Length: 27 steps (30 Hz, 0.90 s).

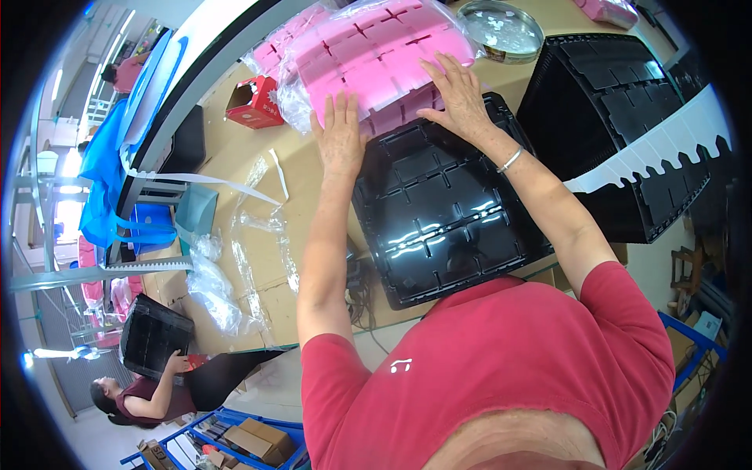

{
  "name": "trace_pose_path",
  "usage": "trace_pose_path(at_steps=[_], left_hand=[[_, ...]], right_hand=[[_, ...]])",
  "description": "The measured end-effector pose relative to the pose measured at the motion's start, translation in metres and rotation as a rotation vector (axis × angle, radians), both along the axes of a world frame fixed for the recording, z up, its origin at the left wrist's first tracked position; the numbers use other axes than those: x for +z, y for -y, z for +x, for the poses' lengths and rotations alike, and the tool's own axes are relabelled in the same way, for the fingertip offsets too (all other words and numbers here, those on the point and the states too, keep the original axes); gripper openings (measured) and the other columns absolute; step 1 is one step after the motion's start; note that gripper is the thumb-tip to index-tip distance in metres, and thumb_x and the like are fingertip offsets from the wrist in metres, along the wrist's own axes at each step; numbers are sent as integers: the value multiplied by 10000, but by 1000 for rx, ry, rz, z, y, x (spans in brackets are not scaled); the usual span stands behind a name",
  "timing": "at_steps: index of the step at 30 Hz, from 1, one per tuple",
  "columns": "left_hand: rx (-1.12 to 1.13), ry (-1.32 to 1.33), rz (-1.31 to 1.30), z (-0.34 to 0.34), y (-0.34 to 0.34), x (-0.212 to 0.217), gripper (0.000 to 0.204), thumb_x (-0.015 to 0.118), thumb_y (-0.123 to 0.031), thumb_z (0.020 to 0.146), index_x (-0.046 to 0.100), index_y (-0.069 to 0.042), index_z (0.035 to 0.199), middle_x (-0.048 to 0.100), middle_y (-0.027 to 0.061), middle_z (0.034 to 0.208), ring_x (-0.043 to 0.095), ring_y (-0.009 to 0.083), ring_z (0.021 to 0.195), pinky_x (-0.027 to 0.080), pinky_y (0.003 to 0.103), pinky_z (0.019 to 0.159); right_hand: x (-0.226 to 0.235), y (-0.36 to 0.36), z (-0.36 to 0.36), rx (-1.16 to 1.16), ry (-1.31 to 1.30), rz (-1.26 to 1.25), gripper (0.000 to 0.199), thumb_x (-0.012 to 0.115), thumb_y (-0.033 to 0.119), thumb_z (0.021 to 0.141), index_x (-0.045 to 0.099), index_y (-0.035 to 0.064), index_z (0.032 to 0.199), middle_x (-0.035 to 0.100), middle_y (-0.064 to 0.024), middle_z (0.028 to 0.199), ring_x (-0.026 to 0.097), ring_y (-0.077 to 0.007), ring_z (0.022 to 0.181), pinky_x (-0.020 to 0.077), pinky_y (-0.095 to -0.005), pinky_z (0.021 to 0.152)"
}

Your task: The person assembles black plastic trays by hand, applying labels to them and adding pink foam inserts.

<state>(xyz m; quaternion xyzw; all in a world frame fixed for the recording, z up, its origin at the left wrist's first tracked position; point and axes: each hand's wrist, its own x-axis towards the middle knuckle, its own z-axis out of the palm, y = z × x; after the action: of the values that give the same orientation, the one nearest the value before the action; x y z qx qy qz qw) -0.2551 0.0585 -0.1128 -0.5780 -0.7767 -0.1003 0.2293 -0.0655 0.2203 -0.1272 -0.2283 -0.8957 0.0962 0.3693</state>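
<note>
My left hand (341, 139) lies with outstretched fingers on the near left corner of a stack of pink slotted sheets (360, 59). These sheets have cross-shaped cuts, and clear plastic film (294, 98) wraps part of them. On their right side rests my right hand (460, 100), fingers spread and thumb apart, holding nothing. A black plastic tray (446, 211) with moulded ridges and slots lies below both hands, between my forearms. Its far edge meets the pink sheets. Whether the sheets touch the tray is partly hidden by my hands.
Tall stacks of black trays (603, 102) stand at the right. A round tin (501, 30) with small pale pieces sits at the back. Left are a red box (255, 103), crumpled plastic (215, 286) and a blue bag (106, 172). A co-worker (168, 384) holds a black tray (157, 335) at lower left.
</note>
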Motion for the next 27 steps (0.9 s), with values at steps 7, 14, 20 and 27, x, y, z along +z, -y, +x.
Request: trace_pose_path(at_steps=[7,14,20,27], left_hand=[[-61,35,82,-17,-13,2,302,622,-220,886,646,-121,1170,657,83,1171,507,278,1255,261,529,1097],[-5,293,330,-26,-22,67,194,593,-251,932,701,-106,1002,703,113,986,628,301,1069,341,496,1026],[-79,13,456,3,-3,120,169,677,-245,871,665,-79,845,710,72,860,666,235,965,392,434,974],[-170,-66,371,58,74,90,168,756,-220,790,647,-100,835,702,45,866,662,219,1019,388,440,997]], right_hand=[[5,-11,3,-20,-17,1,932,806,360,705,311,194,1477,302,-146,1492,277,-337,1394,244,-489,1122],[14,-15,-16,25,32,57,933,796,391,700,318,182,1474,314,-175,1480,295,-349,1381,237,-507,1113],[27,-38,-13,-79,-147,141,566,738,201,749,564,140,1284,540,-109,1324,450,-255,1294,309,-455,1072],[37,-4,75,81,-241,206,328,686,12,751,694,116,1062,693,-35,1091,632,-202,1075,438,-362,945]])
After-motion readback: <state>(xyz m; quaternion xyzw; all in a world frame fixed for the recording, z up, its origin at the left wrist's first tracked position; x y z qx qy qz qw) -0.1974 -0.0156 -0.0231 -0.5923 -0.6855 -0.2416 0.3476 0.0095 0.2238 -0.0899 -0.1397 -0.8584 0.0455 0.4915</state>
